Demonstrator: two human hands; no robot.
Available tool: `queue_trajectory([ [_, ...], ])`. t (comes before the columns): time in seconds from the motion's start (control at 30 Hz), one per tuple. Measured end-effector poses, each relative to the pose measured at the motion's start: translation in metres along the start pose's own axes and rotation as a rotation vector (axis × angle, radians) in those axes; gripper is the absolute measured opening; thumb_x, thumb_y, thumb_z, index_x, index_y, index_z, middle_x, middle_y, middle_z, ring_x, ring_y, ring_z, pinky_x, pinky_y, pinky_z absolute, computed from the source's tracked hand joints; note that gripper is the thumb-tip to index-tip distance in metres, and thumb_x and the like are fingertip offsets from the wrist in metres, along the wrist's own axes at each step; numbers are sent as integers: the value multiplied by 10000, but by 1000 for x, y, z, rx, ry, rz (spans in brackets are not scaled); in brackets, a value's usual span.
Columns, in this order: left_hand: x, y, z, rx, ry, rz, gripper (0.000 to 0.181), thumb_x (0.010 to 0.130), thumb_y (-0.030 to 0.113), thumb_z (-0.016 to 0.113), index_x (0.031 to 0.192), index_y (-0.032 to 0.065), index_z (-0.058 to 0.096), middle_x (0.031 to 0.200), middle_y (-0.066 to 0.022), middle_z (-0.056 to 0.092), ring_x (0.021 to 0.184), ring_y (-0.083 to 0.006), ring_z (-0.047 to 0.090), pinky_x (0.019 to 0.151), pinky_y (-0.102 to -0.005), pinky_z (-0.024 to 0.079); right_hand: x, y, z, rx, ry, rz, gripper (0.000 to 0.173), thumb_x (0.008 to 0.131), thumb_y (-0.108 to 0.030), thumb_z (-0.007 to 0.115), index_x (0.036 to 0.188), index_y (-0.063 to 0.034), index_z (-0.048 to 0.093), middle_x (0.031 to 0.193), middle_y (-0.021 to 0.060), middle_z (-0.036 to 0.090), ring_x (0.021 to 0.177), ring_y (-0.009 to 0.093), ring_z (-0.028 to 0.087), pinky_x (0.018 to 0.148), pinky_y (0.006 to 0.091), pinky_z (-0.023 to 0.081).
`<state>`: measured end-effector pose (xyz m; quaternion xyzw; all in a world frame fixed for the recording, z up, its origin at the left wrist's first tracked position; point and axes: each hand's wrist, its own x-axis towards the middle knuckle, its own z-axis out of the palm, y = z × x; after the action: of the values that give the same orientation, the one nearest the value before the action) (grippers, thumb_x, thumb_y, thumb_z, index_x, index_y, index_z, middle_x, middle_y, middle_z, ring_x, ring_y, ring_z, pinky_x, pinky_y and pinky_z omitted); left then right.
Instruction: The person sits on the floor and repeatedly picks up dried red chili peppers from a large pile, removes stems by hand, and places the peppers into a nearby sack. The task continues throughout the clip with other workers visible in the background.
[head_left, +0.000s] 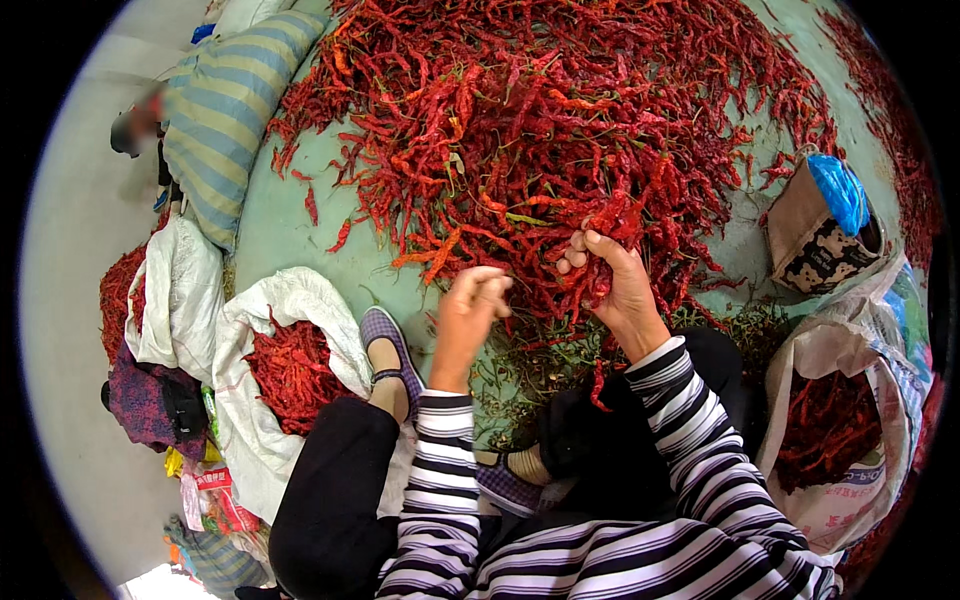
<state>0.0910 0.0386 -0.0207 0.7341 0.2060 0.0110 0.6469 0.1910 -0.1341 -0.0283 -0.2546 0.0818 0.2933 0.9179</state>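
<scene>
A large heap of dried red chili peppers (525, 142) spreads over the pale green floor in front of me. My right hand (626, 289) is at the near edge of the heap, gripping several red chilies (611, 217) between thumb and fingers. Some of them hang below its palm. To its left, my left hand (471, 319) is blurred by motion, with loosely bent fingers; I see nothing held in it. Green stems and bits (540, 367) litter the floor beneath both hands, between my feet.
Left of my foot stands a white woven sack (232, 360) holding red chilies; another sack (817, 510) with chilies is at right. A brown bag (799, 217) with blue plastic stands beyond it. A striped stuffed sack (232, 112) lies at upper left, beside a person (139, 127).
</scene>
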Motion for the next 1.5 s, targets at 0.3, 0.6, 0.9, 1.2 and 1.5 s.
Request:
queue_trajectory([
  [0.3,-4,13,43,290,-131,129,287,892,249,563,1023,-6,551,847,-77,603,758,-127,540,687,-265,437,0,3,15,-172,34,-14,56,812,-52,559,814,-21,512,679,62,542,628,173,543,630,328,477],
  [0.6,-6,17,49,385,-59,194,139,830,117,536,852,-17,509,674,-163,526,587,-250,528,559,-361,421,-1,7,13,-201,65,-24,32,805,-37,545,791,-22,520,669,59,542,622,162,527,607,317,457],
  [0.9,18,-5,52,640,-64,294,143,784,141,500,820,3,504,732,-220,558,690,-415,531,594,-465,419,3,12,5,-311,127,-9,82,808,-51,548,732,-29,529,632,49,532,601,160,524,599,293,432],
  [1.2,26,5,35,698,-226,413,151,751,150,500,816,24,551,763,-161,621,723,-361,584,669,-444,455,1,10,8,-222,93,72,131,803,-75,531,681,-28,530,615,45,523,576,159,515,580,287,412],
  [1.5,48,28,29,938,-404,592,153,733,180,506,809,56,556,778,-102,633,736,-303,598,659,-406,436,4,2,8,-202,46,42,189,816,-106,515,641,-37,510,616,45,512,591,142,498,580,274,405],
])
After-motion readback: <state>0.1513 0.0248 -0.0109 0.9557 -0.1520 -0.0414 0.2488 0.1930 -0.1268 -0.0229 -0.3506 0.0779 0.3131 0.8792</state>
